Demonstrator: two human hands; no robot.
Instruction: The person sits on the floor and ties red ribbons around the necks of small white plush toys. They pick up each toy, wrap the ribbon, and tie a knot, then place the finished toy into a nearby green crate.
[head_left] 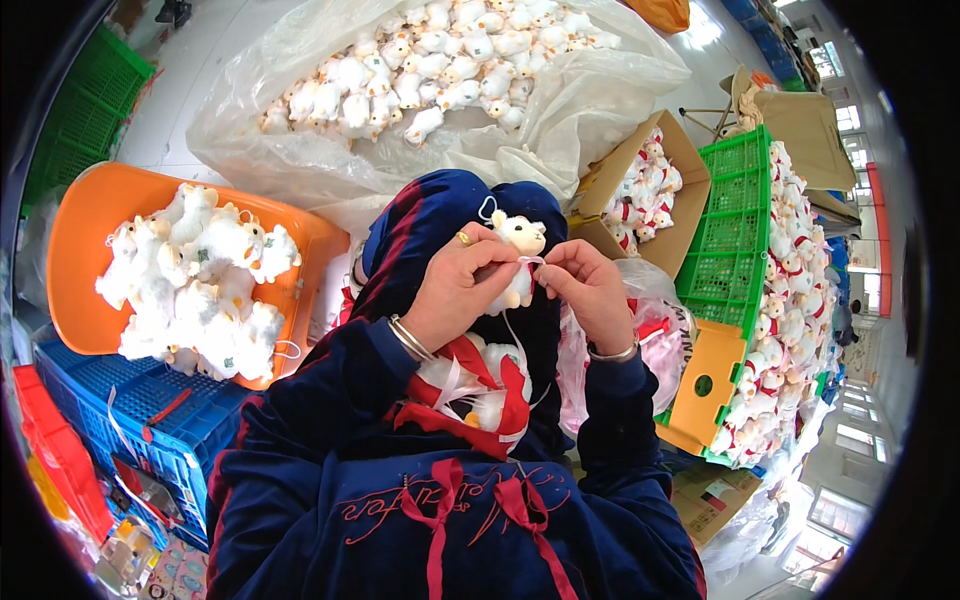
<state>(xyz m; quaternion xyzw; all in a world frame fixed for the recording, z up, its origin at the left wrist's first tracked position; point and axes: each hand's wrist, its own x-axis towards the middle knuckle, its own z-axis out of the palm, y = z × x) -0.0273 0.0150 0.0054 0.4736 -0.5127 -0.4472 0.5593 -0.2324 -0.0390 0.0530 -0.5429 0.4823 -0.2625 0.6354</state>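
Observation:
Over my lap I hold up a small white plush animal (525, 233) with a hanging loop at its head. A thin pale ribbon (531, 260) runs round its neck, and a long end trails down to my lap. My left hand (458, 285), with a ring and bracelets, is closed in a pinch on the ribbon at the toy's left side. At its right side my right hand (594, 292) pinches the ribbon too. The fingertips partly hide where the ribbon crosses. Below them, red ribbons (513, 400) and more white plush (500, 362) lie in my lap.
An orange tub (80, 300) of white plush toys stands at left on a blue crate (185, 420). Ahead lies a clear plastic sheet (240, 130) heaped with toys. On the right are a cardboard box (690, 190) and a green crate (725, 230), both holding toys with red ribbons.

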